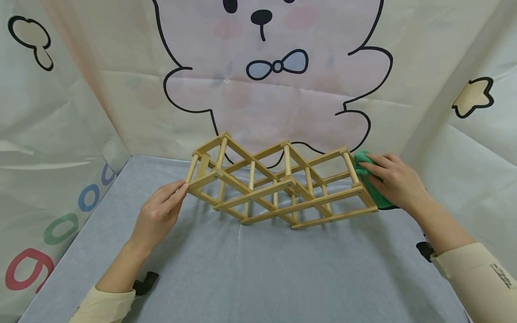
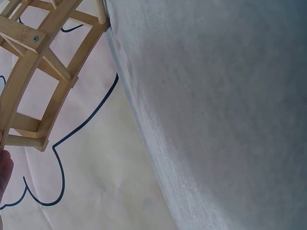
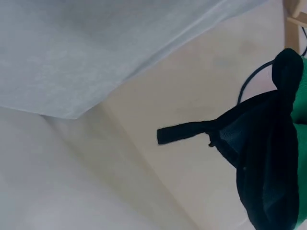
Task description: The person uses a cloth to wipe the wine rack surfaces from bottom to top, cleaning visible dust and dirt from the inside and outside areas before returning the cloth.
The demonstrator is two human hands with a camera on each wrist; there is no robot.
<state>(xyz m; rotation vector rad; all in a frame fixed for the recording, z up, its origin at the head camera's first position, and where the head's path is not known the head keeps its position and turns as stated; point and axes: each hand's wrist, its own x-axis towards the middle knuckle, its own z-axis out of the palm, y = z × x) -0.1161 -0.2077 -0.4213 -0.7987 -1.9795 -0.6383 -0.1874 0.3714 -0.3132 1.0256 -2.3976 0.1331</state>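
Note:
A wooden lattice rack [image 1: 291, 182], made of crossed slats and round dowels, is held tilted above the table. My left hand [image 1: 155, 217] pinches its left end between thumb and fingers. In the left wrist view, part of the rack [image 2: 60, 91] and a little of the fingertips [image 2: 5, 170] show at the left edge. My right hand [image 1: 397, 179] grips a green cloth [image 1: 377, 192] against the rack's right end post. The right wrist view shows the cloth's dark underside [image 3: 268, 158] with a short strap; the right fingers are out of that view.
A light blue cloth covers the table [image 1: 242, 278]. Behind it hangs a printed curtain [image 1: 282, 103] with a cartoon bear, and similar curtain walls stand at left [image 1: 60, 134] and right [image 1: 476, 157]. Dark wrist straps [image 1: 146, 282] show near both sleeves.

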